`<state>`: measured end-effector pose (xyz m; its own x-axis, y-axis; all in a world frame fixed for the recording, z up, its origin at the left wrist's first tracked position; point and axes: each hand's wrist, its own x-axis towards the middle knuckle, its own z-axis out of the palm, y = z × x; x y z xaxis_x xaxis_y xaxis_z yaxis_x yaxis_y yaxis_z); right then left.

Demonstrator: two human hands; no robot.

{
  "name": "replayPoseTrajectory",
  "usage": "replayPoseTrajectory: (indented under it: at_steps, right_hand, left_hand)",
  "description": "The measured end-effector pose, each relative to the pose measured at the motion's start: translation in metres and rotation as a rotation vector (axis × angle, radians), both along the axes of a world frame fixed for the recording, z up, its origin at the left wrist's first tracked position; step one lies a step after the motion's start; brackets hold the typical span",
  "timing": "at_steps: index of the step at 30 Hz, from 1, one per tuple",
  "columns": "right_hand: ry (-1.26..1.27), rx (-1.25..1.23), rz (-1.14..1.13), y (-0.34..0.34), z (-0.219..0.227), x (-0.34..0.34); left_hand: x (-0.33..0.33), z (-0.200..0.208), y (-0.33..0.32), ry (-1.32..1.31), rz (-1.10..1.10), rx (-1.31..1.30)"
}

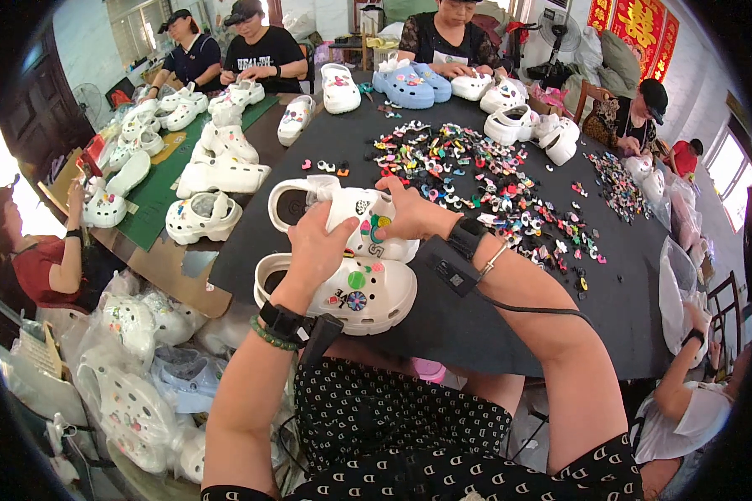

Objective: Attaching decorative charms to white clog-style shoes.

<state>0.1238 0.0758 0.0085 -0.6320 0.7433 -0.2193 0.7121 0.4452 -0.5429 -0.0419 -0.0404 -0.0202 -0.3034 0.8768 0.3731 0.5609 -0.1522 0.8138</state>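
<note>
A white foam clog (403,250) lies on the dark table in front of me, its heel strap to the left and colourful charms on its upper. My left hand (319,250) grips its near side, thumb on the upper by the charms. On its far side my right hand (409,210) is closed around it, fingers partly hidden by the clog and the wrist. Just nearer to me rests a second white clog (384,311), which bears a green round charm (357,280), a dark wheel-like charm (357,301) and others. Neither hand holds it.
Loose multicoloured shoe charms (455,167) spread over the dark table (510,338) to the right. Blue clogs (409,88) and several white clogs (219,171) stand farther back and left. Bagged clogs (134,401) are piled at lower left. Several people sit around the tables.
</note>
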Motion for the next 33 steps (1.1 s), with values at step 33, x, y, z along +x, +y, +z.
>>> replayPoseTrajectory:
  at_steps: [33]
  right_hand:
    - [0.281,0.287,-0.047,-0.026,0.009,0.018]
  left_hand:
    - [0.002,0.0,-0.002,0.066,0.064,0.031]
